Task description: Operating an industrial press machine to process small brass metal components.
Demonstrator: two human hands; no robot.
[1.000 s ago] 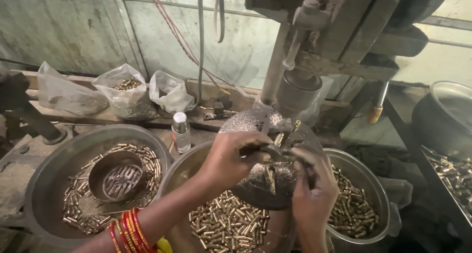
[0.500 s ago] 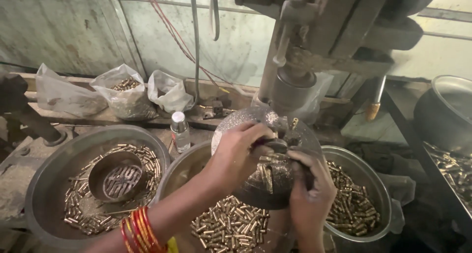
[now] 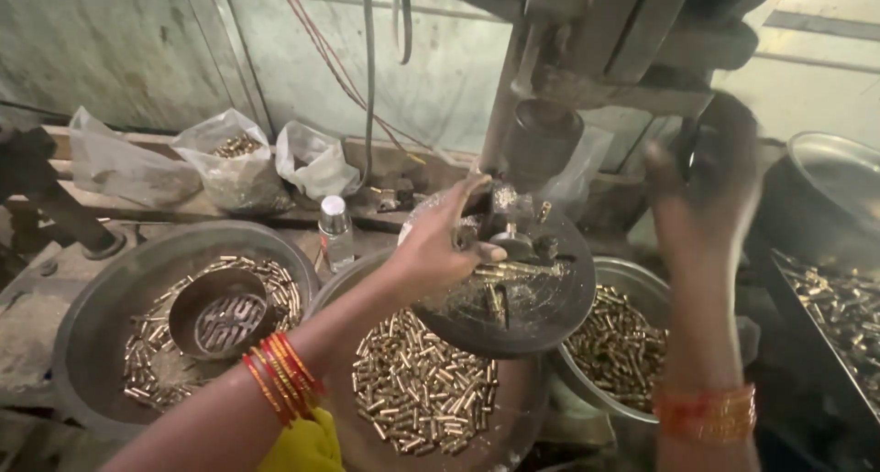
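Press: drill-like machine [image 3: 587,60] stands over the round work plate [image 3: 513,293], its dark spindle head [image 3: 541,142] hanging just above the plate so a part can be set directly beneath it.
Left hand: left hand [image 3: 440,247] rests on the near edge of the plate, fingers [image 3: 477,249] curled and pinched around a small brass piece [image 3: 500,270] at the fixture; the grip looks like one for seating the piece under the spindle.
Right hand: right hand [image 3: 701,183] is raised beside the machine, motion-blurred, near a dark handle; whether its fingers are closed on the handle or loose I cannot tell.
Brass pieces: a few lie loose on the plate, within a finger's reach of the fixture.
Middle basin: basin [image 3: 367,289] sits under the plate's near edge, heaped with brass pieces, placed where parts could drop or be picked without stretching.
Right basin: second basin [image 3: 632,279] sits under the plate's right side, also holding brass pieces.
Left basin: wide basin [image 3: 101,307] holds a ring of pieces and a small perforated bowl [image 3: 220,312].
Desk ledge: plastic bags [image 3: 234,165] and a small clear bottle [image 3: 335,232] stand behind the basins.
Far right: tray [image 3: 839,312] holds more pieces.
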